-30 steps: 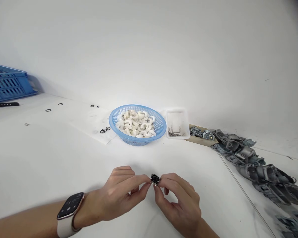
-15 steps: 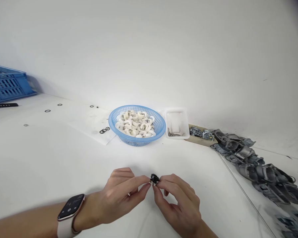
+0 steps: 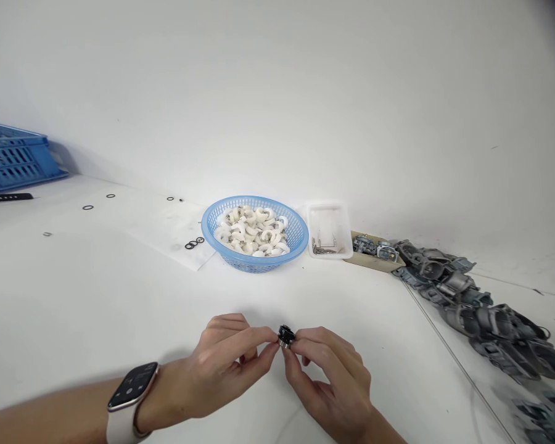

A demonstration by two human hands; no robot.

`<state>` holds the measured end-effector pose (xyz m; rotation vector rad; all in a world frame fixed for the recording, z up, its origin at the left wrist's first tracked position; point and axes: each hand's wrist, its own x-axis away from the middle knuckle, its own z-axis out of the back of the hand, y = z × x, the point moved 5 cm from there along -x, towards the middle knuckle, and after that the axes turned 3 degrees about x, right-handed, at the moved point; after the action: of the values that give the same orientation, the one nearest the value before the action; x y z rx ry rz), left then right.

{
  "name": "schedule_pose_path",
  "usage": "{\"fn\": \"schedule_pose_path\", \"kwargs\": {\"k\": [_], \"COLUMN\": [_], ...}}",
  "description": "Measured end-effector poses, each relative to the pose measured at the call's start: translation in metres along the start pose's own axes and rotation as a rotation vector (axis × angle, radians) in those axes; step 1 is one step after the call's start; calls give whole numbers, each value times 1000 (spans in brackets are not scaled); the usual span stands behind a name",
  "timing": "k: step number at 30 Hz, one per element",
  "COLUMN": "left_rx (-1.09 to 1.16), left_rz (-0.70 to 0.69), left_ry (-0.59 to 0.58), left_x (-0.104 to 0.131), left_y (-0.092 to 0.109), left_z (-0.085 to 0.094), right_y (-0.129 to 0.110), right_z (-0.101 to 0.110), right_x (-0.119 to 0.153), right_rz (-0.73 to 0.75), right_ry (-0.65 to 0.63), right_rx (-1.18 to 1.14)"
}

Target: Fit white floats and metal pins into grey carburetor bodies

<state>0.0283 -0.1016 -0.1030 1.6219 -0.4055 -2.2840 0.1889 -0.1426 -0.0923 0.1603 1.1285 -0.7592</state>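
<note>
Between both hands, above the white table, is a small black round part with a silvery coil spring at its lower end (image 3: 285, 335). My left hand (image 3: 234, 354), with a watch (image 3: 133, 385) on its wrist, pinches the part's left side between thumb and index finger. From the right, my right hand (image 3: 330, 376) grips the same part with its thumb and fingertips. The fingertips cover the sides of the part, so its full shape is partly hidden.
A blue basket (image 3: 254, 264) holds white curved plastic pieces. Beside it stand a white tray (image 3: 329, 211) with thin metal pieces and a cardboard box (image 3: 372, 261). Grey metal castings (image 3: 462, 320) lie at right. Black rings (image 3: 191, 245) rest on paper; a blue crate (image 3: 23, 160) stands far left.
Both hands and the black part have shifted very slightly to the left. The part looks turned or tilted a little; both pinches stay on it.
</note>
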Motion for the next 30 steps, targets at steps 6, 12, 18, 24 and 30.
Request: {"fn": "schedule_pose_path", "kwargs": {"k": [6, 12, 18, 24, 30], "left_rx": [2, -24, -18, -4, -2], "left_rz": [4, -1, 0, -12, -3], "left_ry": [-38, -62, -75, -41, -42], "left_x": [0, 0, -1, 0, 0], "left_y": [1, 3, 2, 2, 1], "left_z": [0, 0, 0, 0, -1], "right_y": [1, 1, 4, 5, 6], "right_z": [-1, -2, -3, -5, -5], "right_x": [-1, -1, 2, 4, 3], "right_rz": [-11, -10, -17, -13, -14], "right_ry": [-3, -15, -27, -38, -58], "right_rx": [10, 6, -3, -24, -36]}}
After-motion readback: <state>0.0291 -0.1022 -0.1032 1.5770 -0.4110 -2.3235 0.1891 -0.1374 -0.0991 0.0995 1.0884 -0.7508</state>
